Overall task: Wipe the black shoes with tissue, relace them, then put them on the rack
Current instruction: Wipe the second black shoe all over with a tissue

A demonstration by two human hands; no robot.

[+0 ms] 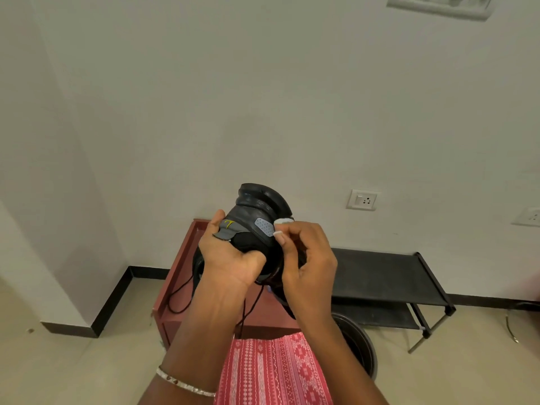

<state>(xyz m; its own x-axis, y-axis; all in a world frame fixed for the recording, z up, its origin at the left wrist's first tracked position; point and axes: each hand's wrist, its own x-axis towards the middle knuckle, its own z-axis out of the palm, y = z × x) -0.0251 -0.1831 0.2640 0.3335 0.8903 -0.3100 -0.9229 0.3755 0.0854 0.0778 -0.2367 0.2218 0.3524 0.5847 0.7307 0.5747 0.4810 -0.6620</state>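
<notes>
Gripping: black shoe [257, 217] is clasped at frame centre by the left hand [230, 255].
Right hand [308, 258]: tissue [283, 221] is pinched against the shoe's side.
Rack [388, 276]: seen at lower right.

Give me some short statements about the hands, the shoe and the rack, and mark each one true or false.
1. The left hand grips the shoe. True.
2. The right hand pinches a tissue against the shoe. True.
3. The shoe stands on the rack. False: the hands hold it up, off the rack.
4. The lace is tied in a bow. False: it hangs loose.
</notes>
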